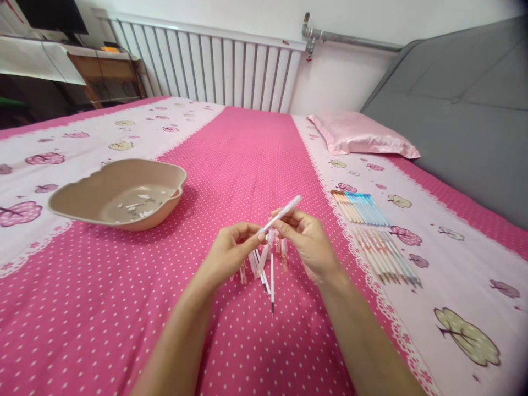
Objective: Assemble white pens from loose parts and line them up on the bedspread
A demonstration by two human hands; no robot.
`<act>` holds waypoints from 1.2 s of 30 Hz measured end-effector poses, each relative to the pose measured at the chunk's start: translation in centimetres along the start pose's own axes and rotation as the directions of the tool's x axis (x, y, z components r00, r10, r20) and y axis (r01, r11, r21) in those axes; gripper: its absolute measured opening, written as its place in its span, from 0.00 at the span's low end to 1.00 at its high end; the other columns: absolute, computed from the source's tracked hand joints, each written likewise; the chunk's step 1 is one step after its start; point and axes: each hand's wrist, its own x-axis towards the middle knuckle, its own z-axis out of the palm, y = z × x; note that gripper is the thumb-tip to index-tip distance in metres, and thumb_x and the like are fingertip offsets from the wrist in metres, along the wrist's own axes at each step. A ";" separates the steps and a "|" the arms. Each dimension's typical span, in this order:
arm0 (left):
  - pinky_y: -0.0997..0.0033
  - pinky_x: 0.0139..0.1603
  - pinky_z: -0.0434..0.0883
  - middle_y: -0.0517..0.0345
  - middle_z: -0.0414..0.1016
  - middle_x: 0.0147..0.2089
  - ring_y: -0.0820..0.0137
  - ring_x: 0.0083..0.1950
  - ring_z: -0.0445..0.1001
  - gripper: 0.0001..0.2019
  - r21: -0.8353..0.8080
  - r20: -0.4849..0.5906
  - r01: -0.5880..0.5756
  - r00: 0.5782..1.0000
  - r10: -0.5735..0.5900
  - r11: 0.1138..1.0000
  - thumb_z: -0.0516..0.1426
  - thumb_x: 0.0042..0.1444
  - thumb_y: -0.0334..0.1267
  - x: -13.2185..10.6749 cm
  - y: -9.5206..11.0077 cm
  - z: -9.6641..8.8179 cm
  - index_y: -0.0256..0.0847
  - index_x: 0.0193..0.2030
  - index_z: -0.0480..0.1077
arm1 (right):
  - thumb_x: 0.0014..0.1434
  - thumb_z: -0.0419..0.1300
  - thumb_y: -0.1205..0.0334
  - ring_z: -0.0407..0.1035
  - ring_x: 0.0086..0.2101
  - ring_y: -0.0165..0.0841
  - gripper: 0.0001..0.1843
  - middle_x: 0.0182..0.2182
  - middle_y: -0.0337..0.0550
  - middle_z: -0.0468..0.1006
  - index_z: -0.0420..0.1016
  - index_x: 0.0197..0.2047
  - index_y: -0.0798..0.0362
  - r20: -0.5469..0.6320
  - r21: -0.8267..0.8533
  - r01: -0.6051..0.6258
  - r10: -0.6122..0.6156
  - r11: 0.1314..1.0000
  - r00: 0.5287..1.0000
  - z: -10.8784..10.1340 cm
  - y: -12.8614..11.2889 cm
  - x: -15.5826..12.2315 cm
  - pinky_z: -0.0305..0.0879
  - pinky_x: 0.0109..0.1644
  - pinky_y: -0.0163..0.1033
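Between my two hands, above the bed, a slim whitish-pink pen barrel (284,212) is held at a slant, its far end pointing up and right. My left hand (237,247) pinches its lower left end between thumb and fingers. Closed around its middle is my right hand (307,239). Below them on the pink dotted sheet lie several white pen refills (272,286) with dark tips. Several clear pink pen caps and short pieces (284,253) are heaped beside the refills, partly hidden by my hands.
A beige basin (165,212) with small white bits inside stands at left. Two rows of pens, a blue and peach one (363,208) and a pale one (385,256), lie at right. Farther off are a pink pillow (363,135), a grey headboard (462,110) and a white radiator (214,66).
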 end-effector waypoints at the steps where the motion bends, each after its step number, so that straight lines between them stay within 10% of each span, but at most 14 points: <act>1: 0.74 0.38 0.67 0.57 0.75 0.31 0.73 0.34 0.72 0.10 0.024 0.007 0.000 1.000 0.000 1.000 0.57 0.52 0.42 -0.1 0.1 -0.1 0.36 0.34 0.71 | 0.50 0.63 0.60 0.68 0.37 0.30 0.09 0.34 0.39 0.74 0.75 0.36 0.50 0.008 0.006 -0.002 0.002 1.000 1.000 0.0 0.0 0.0 0.65 0.43 0.39; 13: 0.75 0.32 0.64 0.59 0.69 0.25 0.75 0.27 0.66 0.18 0.110 0.102 -0.037 0.994 0.026 0.993 0.48 0.59 0.46 -0.4 0.3 -0.1 0.36 0.27 0.68 | 0.53 0.61 0.59 0.69 0.40 0.30 0.15 0.40 0.42 0.75 0.71 0.45 0.49 0.095 0.086 -0.137 0.129 0.987 0.987 0.0 0.0 -0.2 0.64 0.43 0.38; 24: 0.73 0.34 0.64 0.59 0.70 0.27 0.75 0.29 0.67 0.16 0.142 0.077 0.004 0.997 -0.015 0.990 0.48 0.59 0.44 -0.3 0.2 -0.1 0.36 0.28 0.67 | 0.51 0.63 0.58 0.67 0.34 0.27 0.09 0.32 0.37 0.73 0.74 0.37 0.50 -0.124 0.146 -0.004 0.023 0.989 0.992 -0.7 0.2 0.4 0.63 0.34 0.32; 36: 0.68 0.40 0.66 0.54 0.75 0.35 0.71 0.35 0.72 0.10 -0.350 0.133 0.121 0.988 -0.078 0.929 0.51 0.59 0.39 -0.5 0.0 0.1 0.36 0.42 0.67 | 0.49 0.63 0.58 0.69 0.29 0.26 0.08 0.26 0.35 0.71 0.71 0.32 0.52 -0.181 0.292 -0.015 0.070 0.956 0.981 -0.9 -0.4 0.5 0.62 0.28 0.29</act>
